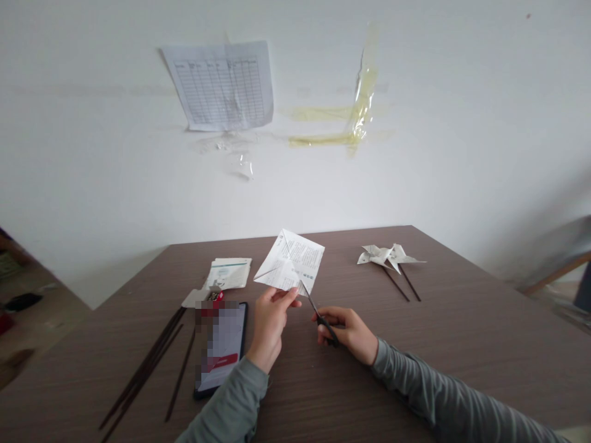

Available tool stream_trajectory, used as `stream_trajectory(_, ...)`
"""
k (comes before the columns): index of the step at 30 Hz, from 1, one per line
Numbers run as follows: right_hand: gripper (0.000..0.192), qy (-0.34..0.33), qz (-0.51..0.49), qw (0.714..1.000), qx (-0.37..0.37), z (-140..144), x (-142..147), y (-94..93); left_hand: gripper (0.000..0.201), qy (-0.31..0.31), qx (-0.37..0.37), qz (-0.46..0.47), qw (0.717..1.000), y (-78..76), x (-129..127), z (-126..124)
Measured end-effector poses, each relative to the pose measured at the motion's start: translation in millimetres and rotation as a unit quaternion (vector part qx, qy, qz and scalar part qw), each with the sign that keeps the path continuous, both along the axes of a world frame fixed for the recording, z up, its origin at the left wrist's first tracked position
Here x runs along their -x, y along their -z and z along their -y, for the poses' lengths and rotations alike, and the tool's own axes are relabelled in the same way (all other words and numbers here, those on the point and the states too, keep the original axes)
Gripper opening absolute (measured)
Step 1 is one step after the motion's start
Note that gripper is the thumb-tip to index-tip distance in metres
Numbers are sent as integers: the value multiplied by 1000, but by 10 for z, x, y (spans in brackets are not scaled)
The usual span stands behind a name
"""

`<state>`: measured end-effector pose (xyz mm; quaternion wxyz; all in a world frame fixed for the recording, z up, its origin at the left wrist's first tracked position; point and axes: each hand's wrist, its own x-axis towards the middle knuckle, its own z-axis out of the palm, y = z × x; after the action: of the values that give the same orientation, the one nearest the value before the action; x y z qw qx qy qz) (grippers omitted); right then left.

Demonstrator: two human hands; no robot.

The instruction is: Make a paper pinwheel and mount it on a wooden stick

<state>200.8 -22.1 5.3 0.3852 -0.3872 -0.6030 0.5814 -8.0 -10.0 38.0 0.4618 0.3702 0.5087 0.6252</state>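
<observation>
White wall, brown table [462, 320]. Left hand [270, 320] pinches folded printed paper [290, 264] by its near corner, lifted off the table. Right hand [348, 332], just right of the paper, grips scissors [318, 314]; blades angle up-left, tips touching the paper's lower edge. Phone [221, 347] left of it.

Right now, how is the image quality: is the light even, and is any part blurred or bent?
Head view: soft, even daylight, only faint shadows under the left hand and right hand. The phone screen is pixelated. The paper and scissors look fairly sharp, though the print is too small to read. The table edges splay outward, a wide-lens effect, and the corners look soft.
</observation>
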Motion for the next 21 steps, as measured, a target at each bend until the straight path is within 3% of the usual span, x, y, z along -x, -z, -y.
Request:
stream_trajectory(5, 76, 4, 11, 1000, 3, 29, 10, -58, 40, 6, -3, 8, 1000, 4, -5, 1)
stream_trajectory(21, 70, 5, 10, 1000, -14, 10, 4, 0, 34, 2, -1, -1, 1000, -5, -18, 12)
